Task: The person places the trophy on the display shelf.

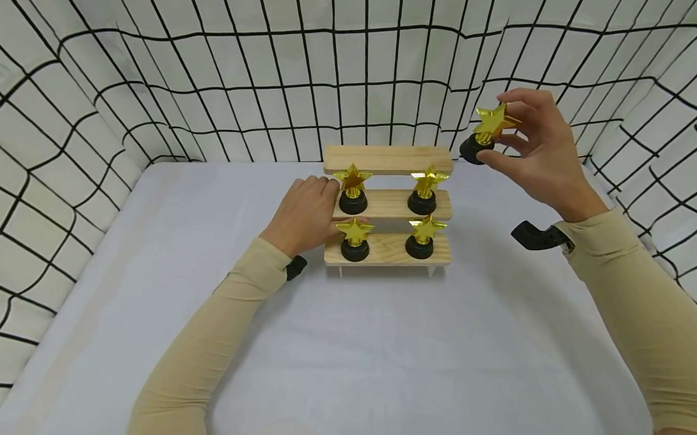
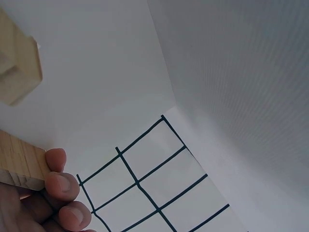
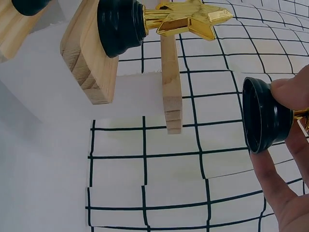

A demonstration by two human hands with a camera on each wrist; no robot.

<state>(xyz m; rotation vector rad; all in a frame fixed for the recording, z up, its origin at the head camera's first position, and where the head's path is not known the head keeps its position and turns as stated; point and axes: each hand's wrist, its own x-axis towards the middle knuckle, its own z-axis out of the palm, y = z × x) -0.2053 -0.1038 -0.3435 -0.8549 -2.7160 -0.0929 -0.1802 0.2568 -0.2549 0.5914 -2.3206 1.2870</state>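
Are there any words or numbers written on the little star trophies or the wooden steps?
None: no words, numbers or signs can be read in any view.
The star trophy in the right hand has a plain gold star and a plain black base.
The four trophies on the wooden stand are plain too.
The left hand rests against the stand's bare wood.

At the centre of the frame a three-step wooden stand [image 1: 388,206] sits on the pale desk [image 1: 344,345]. Four gold star trophies stand on its lower two steps; the top step is bare. The left hand [image 1: 305,213] rests against the stand's left end. At upper right, the right hand [image 1: 538,150] pinches a fifth star trophy [image 1: 484,134], tilted, in the air.
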